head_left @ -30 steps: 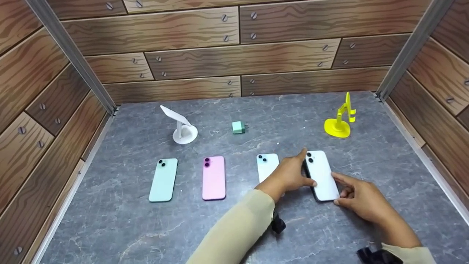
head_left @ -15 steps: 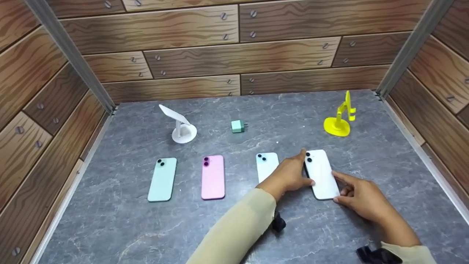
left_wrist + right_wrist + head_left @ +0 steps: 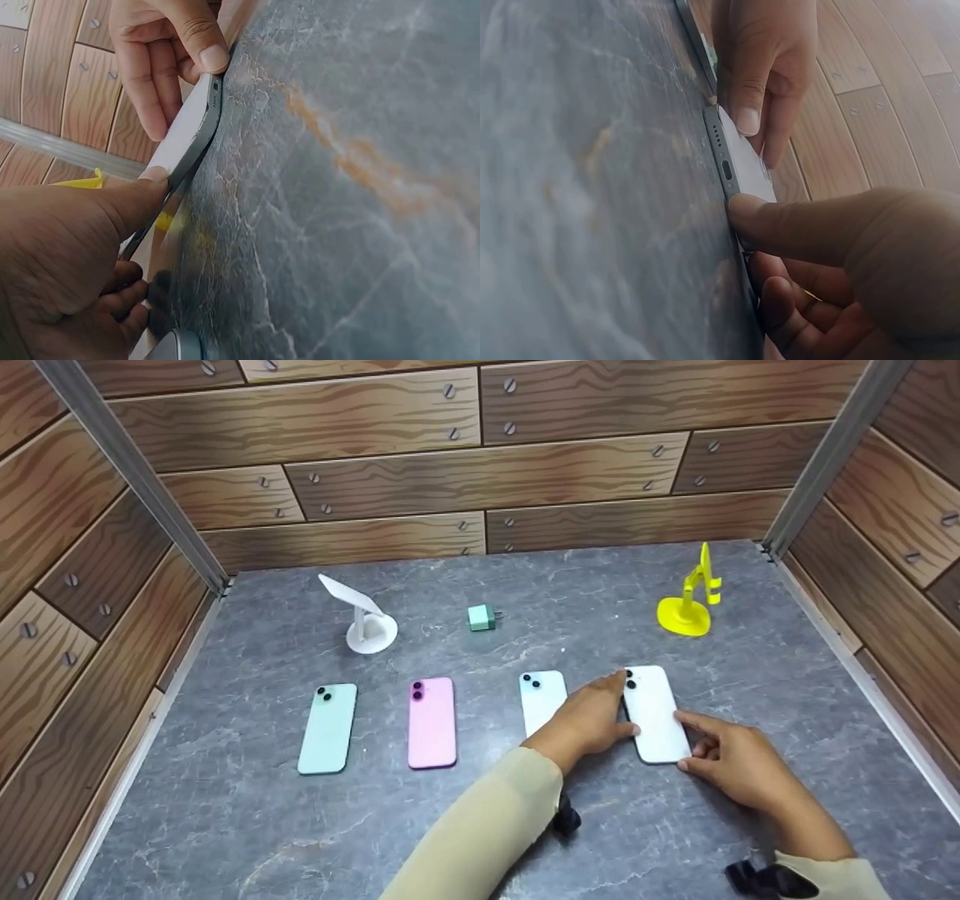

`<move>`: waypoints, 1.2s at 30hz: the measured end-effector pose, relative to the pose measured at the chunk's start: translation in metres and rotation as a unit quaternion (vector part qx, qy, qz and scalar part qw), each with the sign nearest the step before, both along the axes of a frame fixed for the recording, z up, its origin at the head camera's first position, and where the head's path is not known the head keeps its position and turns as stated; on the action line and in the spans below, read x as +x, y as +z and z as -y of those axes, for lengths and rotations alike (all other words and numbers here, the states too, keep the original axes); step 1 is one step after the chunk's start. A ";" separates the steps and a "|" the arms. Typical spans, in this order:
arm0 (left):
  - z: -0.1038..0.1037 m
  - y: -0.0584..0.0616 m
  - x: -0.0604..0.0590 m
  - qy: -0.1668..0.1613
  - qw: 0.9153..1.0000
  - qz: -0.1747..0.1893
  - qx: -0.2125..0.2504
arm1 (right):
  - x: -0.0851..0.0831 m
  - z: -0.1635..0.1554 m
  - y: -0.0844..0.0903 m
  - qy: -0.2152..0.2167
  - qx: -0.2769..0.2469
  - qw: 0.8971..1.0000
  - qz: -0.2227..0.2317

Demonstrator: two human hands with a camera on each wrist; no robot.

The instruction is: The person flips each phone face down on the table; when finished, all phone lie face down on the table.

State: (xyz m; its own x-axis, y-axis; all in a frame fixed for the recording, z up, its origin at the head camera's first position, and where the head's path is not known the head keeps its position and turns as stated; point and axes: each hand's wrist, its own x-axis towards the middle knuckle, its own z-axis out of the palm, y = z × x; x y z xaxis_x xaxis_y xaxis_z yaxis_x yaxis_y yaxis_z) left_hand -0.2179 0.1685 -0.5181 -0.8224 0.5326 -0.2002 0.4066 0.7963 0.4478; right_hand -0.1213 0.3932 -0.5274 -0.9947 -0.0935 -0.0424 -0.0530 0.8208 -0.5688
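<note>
A white smartphone (image 3: 658, 716) lies back up on the right of the grey table, its two camera lenses at the far end. My left hand (image 3: 589, 716) holds its left edge, thumb near the middle and a finger by the top corner. At the right edge and lower right corner, my right hand (image 3: 739, 765) grips it between index finger and thumb. Under my left wrist, partly covered, is a pale blue smartphone (image 3: 543, 697). Both wrist views show the held phone's port end close to the tabletop; whether its whole underside touches is unclear.
A pink smartphone (image 3: 432, 724) and a mint green smartphone (image 3: 328, 729) lie to the left. Behind them stand a white phone stand (image 3: 371, 632), a green plug charger (image 3: 481, 617) and a yellow phone stand (image 3: 684, 616). Wood-patterned walls (image 3: 375, 487) enclose the table.
The white phone has settled slightly flatter and its near end has shifted a little away from me, with both hands staying on it. The head view has drifted slightly.
</note>
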 end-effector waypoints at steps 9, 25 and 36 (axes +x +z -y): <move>-0.003 -0.005 0.004 -0.020 0.999 -0.041 -0.009 | 0.004 -0.002 -0.002 -0.007 0.007 1.000 -0.019; 0.005 -0.007 0.003 -0.022 0.994 -0.106 -0.008 | 0.001 0.011 0.006 0.031 0.034 0.999 -0.024; 0.031 -0.003 -0.004 0.014 0.986 -0.166 0.002 | -0.001 0.029 0.019 0.038 0.081 0.994 -0.064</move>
State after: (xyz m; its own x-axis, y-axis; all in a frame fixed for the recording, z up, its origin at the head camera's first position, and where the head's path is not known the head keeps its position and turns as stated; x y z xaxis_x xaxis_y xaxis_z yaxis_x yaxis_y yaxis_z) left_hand -0.2223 0.1372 -0.5209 -0.8567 0.5087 0.0850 0.5090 0.8076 0.2978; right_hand -0.1224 0.3641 -0.5083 -0.9832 -0.1712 0.0635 -0.1820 0.8922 -0.4134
